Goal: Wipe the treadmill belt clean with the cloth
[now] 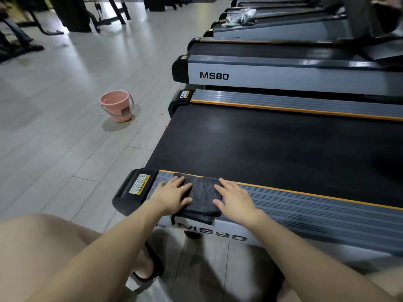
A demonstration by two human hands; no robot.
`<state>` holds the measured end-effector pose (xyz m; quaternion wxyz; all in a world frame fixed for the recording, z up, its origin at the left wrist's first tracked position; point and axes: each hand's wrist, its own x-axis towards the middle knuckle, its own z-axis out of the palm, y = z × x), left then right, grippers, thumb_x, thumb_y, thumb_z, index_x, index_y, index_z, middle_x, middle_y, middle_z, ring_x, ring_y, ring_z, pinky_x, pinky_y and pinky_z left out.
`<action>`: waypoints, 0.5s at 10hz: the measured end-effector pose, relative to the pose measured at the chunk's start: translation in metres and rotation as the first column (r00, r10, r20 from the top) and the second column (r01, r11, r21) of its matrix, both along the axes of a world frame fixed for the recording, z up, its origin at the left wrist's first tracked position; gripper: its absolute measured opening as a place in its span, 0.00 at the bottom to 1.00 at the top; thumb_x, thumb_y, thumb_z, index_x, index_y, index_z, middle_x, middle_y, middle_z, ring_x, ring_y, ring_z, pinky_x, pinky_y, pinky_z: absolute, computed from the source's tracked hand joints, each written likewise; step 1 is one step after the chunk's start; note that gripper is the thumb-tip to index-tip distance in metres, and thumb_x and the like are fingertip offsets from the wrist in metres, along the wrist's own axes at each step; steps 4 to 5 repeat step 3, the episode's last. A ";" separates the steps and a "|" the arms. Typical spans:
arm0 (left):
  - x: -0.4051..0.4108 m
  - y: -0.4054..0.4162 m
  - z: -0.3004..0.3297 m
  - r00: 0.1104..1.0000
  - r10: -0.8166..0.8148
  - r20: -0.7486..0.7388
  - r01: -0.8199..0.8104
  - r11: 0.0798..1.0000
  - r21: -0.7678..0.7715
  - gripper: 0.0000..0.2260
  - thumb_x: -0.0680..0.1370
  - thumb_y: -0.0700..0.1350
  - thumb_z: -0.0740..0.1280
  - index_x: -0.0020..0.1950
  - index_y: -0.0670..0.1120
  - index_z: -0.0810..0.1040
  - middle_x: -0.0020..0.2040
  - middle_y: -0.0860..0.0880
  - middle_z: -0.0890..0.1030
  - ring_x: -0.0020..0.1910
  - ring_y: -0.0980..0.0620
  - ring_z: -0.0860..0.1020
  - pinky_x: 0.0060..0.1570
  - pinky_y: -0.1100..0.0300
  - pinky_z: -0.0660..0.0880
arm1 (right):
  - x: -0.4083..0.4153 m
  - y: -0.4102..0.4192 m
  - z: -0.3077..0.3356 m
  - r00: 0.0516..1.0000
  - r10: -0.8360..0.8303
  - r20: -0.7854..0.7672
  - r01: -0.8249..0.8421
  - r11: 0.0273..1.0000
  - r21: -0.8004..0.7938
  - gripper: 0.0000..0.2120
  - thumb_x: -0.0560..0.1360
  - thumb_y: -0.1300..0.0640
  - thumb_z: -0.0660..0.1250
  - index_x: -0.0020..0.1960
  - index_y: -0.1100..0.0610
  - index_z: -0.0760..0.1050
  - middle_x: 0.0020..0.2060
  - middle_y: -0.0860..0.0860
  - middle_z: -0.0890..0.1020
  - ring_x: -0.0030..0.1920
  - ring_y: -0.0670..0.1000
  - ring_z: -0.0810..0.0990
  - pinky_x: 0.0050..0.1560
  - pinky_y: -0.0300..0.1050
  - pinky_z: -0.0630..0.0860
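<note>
a folded dark grey cloth (pixel 201 194) lies on the ribbed grey side rail (pixel 305 205) of the near treadmill, its front edge hanging over the rail's side, just beside the wide black treadmill belt (pixel 272 144). the left hand (pixel 172 196) and right hand (pixel 234 198) press flat on either end of it, fingers (pixel 220 189) spread open, gripping nothing. a pink plastic bucket (pixel 116 105) stands on the pale tiled floor (pixel 54 127), well apart.

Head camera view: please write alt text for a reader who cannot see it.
Two bare hands, left hand and right hand, press flat on a folded dark cloth lying on the near side rail of an MS80 treadmill, beside its black belt. A pink bucket stands on the grey floor to the left.
</note>
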<state>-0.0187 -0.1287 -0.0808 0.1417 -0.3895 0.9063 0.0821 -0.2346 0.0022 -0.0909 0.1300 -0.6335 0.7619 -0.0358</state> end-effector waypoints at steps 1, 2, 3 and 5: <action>0.006 0.013 0.011 1.000 0.005 0.029 -0.006 1.000 0.020 0.30 0.82 0.66 0.54 0.82 0.59 0.54 0.84 0.50 0.51 0.83 0.49 0.48 0.78 0.39 0.49 | 0.000 0.010 0.018 1.000 0.008 0.007 -0.008 0.999 0.033 0.28 0.77 0.37 0.59 0.75 0.46 0.64 0.78 0.47 0.60 0.77 0.53 0.58 0.71 0.58 0.63; 0.005 0.013 0.045 1.000 0.027 0.001 -0.026 0.998 -0.052 0.30 0.79 0.67 0.56 0.80 0.60 0.59 0.82 0.52 0.59 0.81 0.49 0.58 0.77 0.43 0.57 | -0.010 0.020 0.053 0.999 -0.031 -0.011 0.032 0.999 0.028 0.26 0.78 0.39 0.58 0.73 0.46 0.67 0.73 0.49 0.68 0.71 0.56 0.67 0.68 0.56 0.67; -0.003 0.013 0.087 0.993 0.083 -0.080 -0.091 0.991 -0.099 0.30 0.79 0.67 0.56 0.79 0.58 0.62 0.79 0.51 0.66 0.77 0.47 0.65 0.73 0.45 0.64 | -0.023 0.028 0.086 0.997 -0.067 -0.038 0.069 0.996 0.058 0.25 0.78 0.41 0.59 0.73 0.46 0.66 0.70 0.50 0.70 0.68 0.58 0.69 0.65 0.57 0.69; -0.003 0.013 0.087 0.993 0.083 -0.080 -0.091 0.991 -0.099 0.30 0.79 0.67 0.56 0.79 0.58 0.62 0.79 0.51 0.66 0.77 0.47 0.65 0.73 0.45 0.64 | -0.023 0.028 0.086 0.997 -0.067 -0.038 0.069 0.996 0.058 0.25 0.78 0.41 0.59 0.73 0.46 0.66 0.70 0.50 0.70 0.68 0.58 0.69 0.65 0.57 0.69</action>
